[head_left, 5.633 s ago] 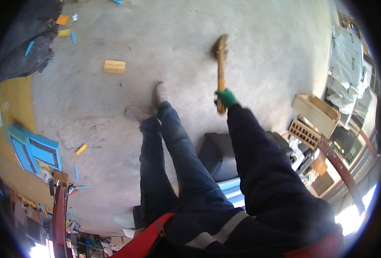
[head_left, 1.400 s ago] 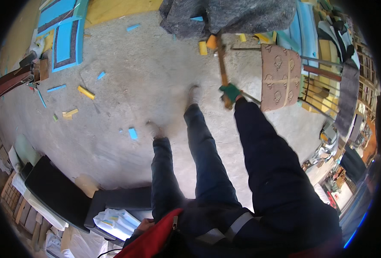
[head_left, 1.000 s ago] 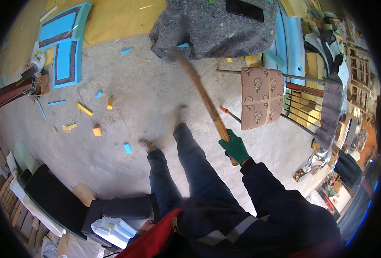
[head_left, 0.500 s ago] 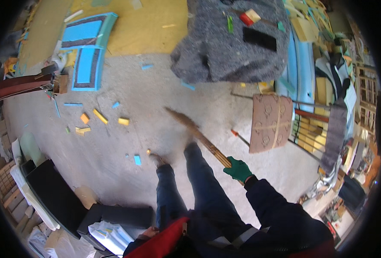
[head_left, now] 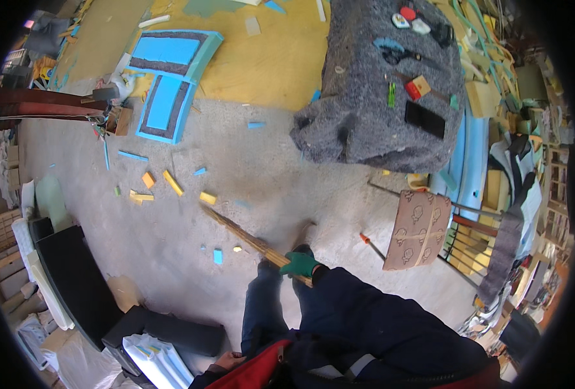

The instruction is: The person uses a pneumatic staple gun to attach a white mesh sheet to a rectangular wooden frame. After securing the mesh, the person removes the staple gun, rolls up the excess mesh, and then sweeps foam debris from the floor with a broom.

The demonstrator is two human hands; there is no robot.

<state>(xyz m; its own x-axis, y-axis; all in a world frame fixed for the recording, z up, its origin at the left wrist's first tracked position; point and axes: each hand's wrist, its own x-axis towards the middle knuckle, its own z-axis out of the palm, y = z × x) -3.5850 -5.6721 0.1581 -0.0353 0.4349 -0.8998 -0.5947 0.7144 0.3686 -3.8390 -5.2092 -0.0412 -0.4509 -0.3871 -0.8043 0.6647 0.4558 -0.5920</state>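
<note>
My right hand [head_left: 301,264], in a green glove, is closed around a bundle of long thin brown sticks [head_left: 248,240]. The bundle slants forward and left, low over the concrete floor, its tip close to a yellow foam block [head_left: 207,198]. Beyond the tip lie a yellow strip [head_left: 172,183] and an orange block [head_left: 148,179]. A blue foam scrap [head_left: 218,257] and a small yellow scrap [head_left: 237,249] lie left of my legs. My bare left hand [head_left: 227,361] hangs low beside my red-edged jacket; its fingers are partly hidden, and nothing is seen in it.
Far left lie blue foam panels with grey trim [head_left: 177,58]. Ahead, a grey blanket-covered stack [head_left: 371,123] carries scissors [head_left: 401,55] and small items. A brown patterned padded piece [head_left: 414,230] stands at right. Black cushions [head_left: 83,279] sit at near left.
My right hand has swung the stick bundle leftward across the front of my legs. My view has shifted, and more of the blanket-covered stack shows. The left hand stays low.
</note>
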